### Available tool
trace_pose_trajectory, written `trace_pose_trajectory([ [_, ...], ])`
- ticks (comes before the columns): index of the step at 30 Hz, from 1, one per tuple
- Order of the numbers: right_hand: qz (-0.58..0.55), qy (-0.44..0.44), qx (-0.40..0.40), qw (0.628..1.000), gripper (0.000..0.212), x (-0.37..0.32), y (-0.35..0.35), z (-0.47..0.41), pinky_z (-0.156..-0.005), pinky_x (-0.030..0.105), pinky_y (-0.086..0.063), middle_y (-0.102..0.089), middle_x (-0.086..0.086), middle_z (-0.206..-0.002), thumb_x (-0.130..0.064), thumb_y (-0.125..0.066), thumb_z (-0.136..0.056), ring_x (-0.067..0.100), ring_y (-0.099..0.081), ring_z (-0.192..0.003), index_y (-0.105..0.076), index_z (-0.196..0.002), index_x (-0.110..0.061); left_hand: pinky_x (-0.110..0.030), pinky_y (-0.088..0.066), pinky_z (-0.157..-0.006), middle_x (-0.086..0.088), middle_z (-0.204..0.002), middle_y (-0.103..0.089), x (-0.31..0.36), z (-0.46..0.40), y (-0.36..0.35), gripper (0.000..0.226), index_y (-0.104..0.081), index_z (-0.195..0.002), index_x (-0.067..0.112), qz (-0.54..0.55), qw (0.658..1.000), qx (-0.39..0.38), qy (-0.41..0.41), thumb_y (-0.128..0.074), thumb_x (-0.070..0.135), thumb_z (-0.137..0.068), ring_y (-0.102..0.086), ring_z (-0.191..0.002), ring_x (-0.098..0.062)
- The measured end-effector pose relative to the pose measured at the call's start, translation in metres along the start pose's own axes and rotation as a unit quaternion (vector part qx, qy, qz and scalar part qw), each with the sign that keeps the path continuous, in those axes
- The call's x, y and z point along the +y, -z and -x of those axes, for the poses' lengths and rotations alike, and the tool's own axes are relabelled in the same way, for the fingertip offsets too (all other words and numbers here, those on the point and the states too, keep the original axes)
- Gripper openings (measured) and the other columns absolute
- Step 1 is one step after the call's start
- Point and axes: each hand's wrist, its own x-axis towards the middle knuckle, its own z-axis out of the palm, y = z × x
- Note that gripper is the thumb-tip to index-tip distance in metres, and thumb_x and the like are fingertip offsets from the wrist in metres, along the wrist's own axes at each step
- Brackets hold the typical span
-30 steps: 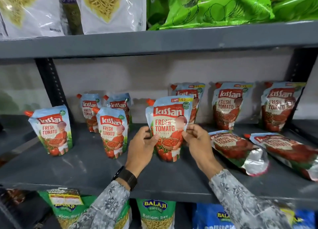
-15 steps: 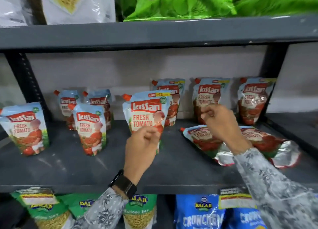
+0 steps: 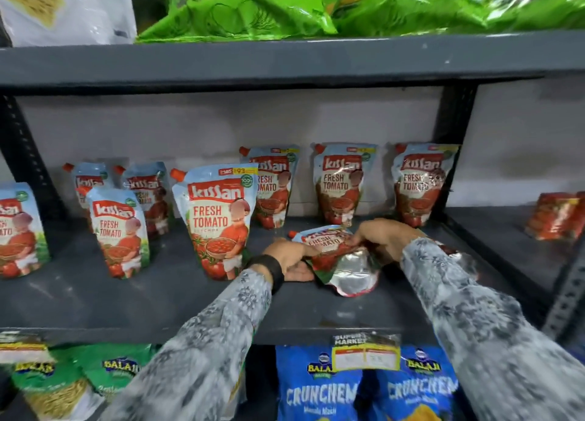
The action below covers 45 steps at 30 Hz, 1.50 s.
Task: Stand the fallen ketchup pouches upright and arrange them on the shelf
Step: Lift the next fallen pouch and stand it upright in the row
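Note:
A fallen ketchup pouch [image 3: 340,260] lies on the grey middle shelf [image 3: 158,297], silver base toward me. My left hand [image 3: 289,257] grips its left edge and my right hand [image 3: 384,238] grips its top right side. A second fallen pouch [image 3: 456,252] lies behind my right forearm, mostly hidden. The upright pouch [image 3: 217,219] stands alone just left of my left hand. Several more pouches stand upright: three along the back wall, such as the pouch [image 3: 340,180], and several at the left, such as the pouch [image 3: 117,233].
The shelf above [image 3: 285,61] carries green and white snack bags. Below, blue Crunchem bags [image 3: 319,385] and green Balaji bags [image 3: 104,376] hang under a price tag [image 3: 365,352]. A black upright post [image 3: 454,142] bounds the right side; red packets [image 3: 555,214] lie on the neighbouring shelf.
Both hands let go of the upright pouch, which stays standing. They moved right and took hold of the nearer fallen pouch. The view shifted right.

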Motion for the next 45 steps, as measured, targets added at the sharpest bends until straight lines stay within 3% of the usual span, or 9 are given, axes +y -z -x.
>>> trace_pose_trajectory([
  [6, -0.128, 0.096, 0.041, 0.986, 0.02, 0.003, 0.001, 0.011, -0.077, 0.039, -0.063, -0.08, 0.017, -0.099, 0.002, -0.076, -0.079, 0.033, -0.076, -0.085, -0.074, -0.099, 0.002, -0.03, -0.064, -0.052, -0.007, -0.082, -0.075, -0.001, 0.006, -0.003, 0.014, -0.067, -0.101, 0.005, 0.0, 0.993, 0.044, -0.107, -0.074, 0.013, -0.092, -0.071, -0.049, -0.01],
  [10, -0.225, 0.219, 0.073, 0.947, 0.019, 0.002, -0.006, 0.025, -0.058, 0.024, -0.061, -0.079, 0.014, -0.098, 0.009, -0.073, -0.085, 0.026, -0.077, -0.08, -0.074, -0.104, 0.007, -0.051, -0.065, -0.079, -0.003, -0.101, -0.081, 0.004, 0.006, 0.007, 0.025, -0.071, -0.104, 0.023, -0.078, 0.961, 0.108, -0.244, -0.075, 0.04, -0.087, -0.079, -0.088, -0.022],
  [13, -0.227, 0.307, 0.132, 0.915, 0.023, 0.005, -0.019, 0.03, -0.076, 0.031, -0.064, -0.081, 0.005, -0.101, 0.004, -0.072, -0.087, 0.018, -0.078, -0.092, -0.074, -0.097, -0.017, -0.049, -0.062, -0.081, 0.006, -0.091, -0.079, 0.005, 0.003, 0.013, 0.04, -0.062, -0.107, 0.033, -0.172, 0.912, 0.187, -0.323, -0.065, 0.061, -0.079, -0.077, -0.087, -0.017],
  [17, -0.189, 0.339, 0.163, 0.907, 0.027, 0.023, -0.041, 0.024, -0.088, 0.036, -0.063, -0.076, -0.011, -0.1, -0.002, -0.069, -0.091, 0.005, -0.074, -0.095, -0.068, -0.106, -0.025, -0.044, -0.06, -0.092, 0.01, -0.11, -0.077, -0.015, 0.001, 0.012, 0.034, -0.062, -0.124, 0.031, -0.171, 0.901, 0.184, -0.353, -0.065, 0.044, -0.093, -0.074, -0.098, -0.006],
  [25, -0.147, 0.33, 0.126, 0.924, 0.035, 0.028, -0.021, 0.033, -0.09, 0.033, -0.061, -0.073, -0.008, -0.111, -0.013, -0.075, -0.091, 0.006, -0.07, -0.102, -0.064, -0.122, -0.025, -0.031, -0.06, -0.087, 0.013, -0.111, -0.073, -0.021, 0.012, 0.008, 0.042, -0.058, -0.134, 0.026, -0.137, 0.887, 0.237, -0.372, -0.065, 0.041, -0.095, -0.068, -0.092, 0.005],
  [29, -0.059, 0.359, 0.271, 0.891, 0.025, 0.038, 0.039, 0.052, -0.085, 0.024, -0.056, -0.072, -0.01, -0.095, -0.013, -0.073, -0.092, 0.006, -0.068, -0.089, -0.07, -0.115, -0.023, -0.022, -0.058, -0.07, 0.011, -0.094, -0.069, -0.03, 0.036, -0.021, 0.024, -0.064, -0.118, 0.023, -0.104, 0.817, 0.301, -0.481, -0.067, 0.03, -0.096, -0.067, -0.081, -0.004],
  [36, 0.17, 0.065, 0.272, 0.945, 0.044, 0.057, 0.119, 0.023, -0.092, 0.039, -0.054, -0.069, 0.018, -0.128, -0.032, -0.07, -0.088, 0.039, -0.067, -0.113, -0.068, -0.121, -0.004, -0.048, -0.065, -0.079, -0.015, -0.096, -0.079, -0.014, 0.019, -0.124, 0.024, -0.068, -0.091, 0.024, -0.22, 0.95, 0.014, -0.22, -0.066, 0.048, -0.091, -0.077, -0.076, -0.028],
  [40, 0.177, 0.035, 0.174, 0.968, 0.034, 0.068, 0.122, 0.016, -0.082, 0.031, -0.045, -0.065, 0.018, -0.126, -0.024, -0.062, -0.096, 0.032, -0.061, -0.101, -0.066, -0.12, 0.0, -0.037, -0.061, -0.063, -0.022, -0.109, -0.066, 0.01, 0.001, -0.159, 0.052, -0.052, -0.14, 0.003, -0.114, 0.991, -0.043, -0.049, -0.063, 0.033, -0.099, -0.065, -0.066, -0.024],
  [45, 0.024, 0.019, 0.149, 0.988, 0.041, 0.072, 0.125, 0.01, -0.096, 0.043, -0.056, -0.068, 0.017, -0.123, -0.009, -0.073, -0.089, 0.035, -0.066, -0.111, -0.064, -0.127, 0.005, -0.046, -0.058, -0.086, -0.015, -0.082, -0.066, 0.018, -0.002, -0.169, 0.035, -0.054, -0.134, 0.003, -0.061, 0.997, -0.034, -0.025, -0.06, 0.005, -0.1, -0.068, -0.071, -0.026],
])
